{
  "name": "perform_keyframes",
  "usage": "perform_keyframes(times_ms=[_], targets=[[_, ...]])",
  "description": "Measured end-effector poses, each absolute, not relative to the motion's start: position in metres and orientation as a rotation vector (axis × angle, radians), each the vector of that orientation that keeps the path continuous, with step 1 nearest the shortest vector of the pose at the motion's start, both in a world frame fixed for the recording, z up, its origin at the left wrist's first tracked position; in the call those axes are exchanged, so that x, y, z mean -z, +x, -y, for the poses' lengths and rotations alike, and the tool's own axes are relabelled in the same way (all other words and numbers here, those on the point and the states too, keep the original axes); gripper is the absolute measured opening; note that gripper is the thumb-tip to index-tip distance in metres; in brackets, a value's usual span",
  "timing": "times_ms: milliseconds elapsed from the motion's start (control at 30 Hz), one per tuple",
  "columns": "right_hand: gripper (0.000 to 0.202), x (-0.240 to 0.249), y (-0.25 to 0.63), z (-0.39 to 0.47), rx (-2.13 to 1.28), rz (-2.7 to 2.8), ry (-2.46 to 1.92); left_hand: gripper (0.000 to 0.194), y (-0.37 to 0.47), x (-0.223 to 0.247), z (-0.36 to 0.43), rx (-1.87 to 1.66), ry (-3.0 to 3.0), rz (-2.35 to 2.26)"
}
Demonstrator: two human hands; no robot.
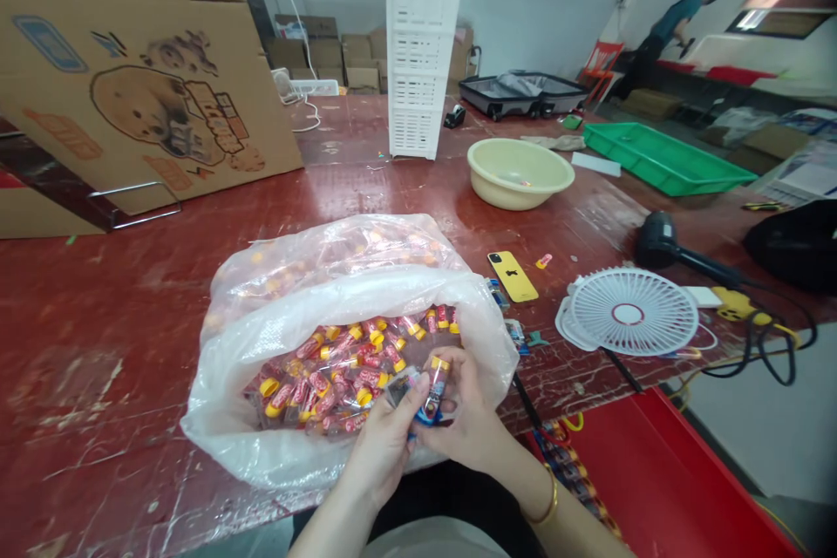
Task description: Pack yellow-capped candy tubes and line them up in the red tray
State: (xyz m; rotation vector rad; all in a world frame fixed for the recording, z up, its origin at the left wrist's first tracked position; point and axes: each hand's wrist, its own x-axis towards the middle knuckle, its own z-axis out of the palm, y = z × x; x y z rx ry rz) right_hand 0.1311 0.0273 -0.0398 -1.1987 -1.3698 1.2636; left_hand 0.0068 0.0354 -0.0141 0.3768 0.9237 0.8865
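Note:
A white plastic bag (235, 366) lies wide open on the red table, full of small red tubes with yellow caps (340, 366). Over its right front part, my left hand (385, 436) is closed on a small clear and blue packet (402, 384). Right beside it, my right hand (461, 410) holds a small yellow-capped tube (437, 385) between thumb and fingers. The two hands touch or nearly touch. Fingers hide the lower part of the packet and the tube.
Right of the bag are a yellow phone (513, 276), a white fan (626, 314) and a black hair dryer (660, 242). Behind stand a cream basin (520, 174), a green tray (660, 159), a white rack (425, 52) and a large carton (150, 70). A person (673, 26) is far right.

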Motion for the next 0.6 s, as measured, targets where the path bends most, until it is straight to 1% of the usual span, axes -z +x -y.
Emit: perform_keyframes(times_ms=[33,100,167,333,467,533,567,600], targets=[[0.065,0.042,0.131,-0.028,-1.175,1.391,-1.216,0.028,0.006,0.015,-0.034,-0.885,0.402,-0.923],[0.064,0.045,0.132,-0.029,-1.058,1.445,-1.223,0.026,0.005,0.017,-0.032,-0.887,0.451,-0.941],[0.064,0.045,0.133,-0.029,-1.020,1.486,-1.218,0.024,0.004,0.019,-0.029,-0.886,0.475,-0.955],[0.061,0.042,0.132,-0.025,-1.086,1.477,-1.207,0.026,0.005,0.020,-0.027,-0.909,0.470,-0.962],[0.065,0.041,0.135,-0.023,-1.035,1.484,-1.196,0.024,0.006,0.019,-0.026,-0.894,0.472,-0.977],[0.066,0.037,0.139,-0.023,-1.073,1.470,-1.152,0.025,0.006,0.019,-0.025,-0.896,0.473,-0.982],[0.061,0.034,0.142,-0.022,-1.113,1.448,-1.121,0.027,0.007,0.018,-0.024,-0.887,0.478,-0.986],[0.052,0.031,0.146,-0.022,-1.157,1.413,-1.093,0.029,0.007,0.018,-0.023,-0.866,0.489,-0.994]])
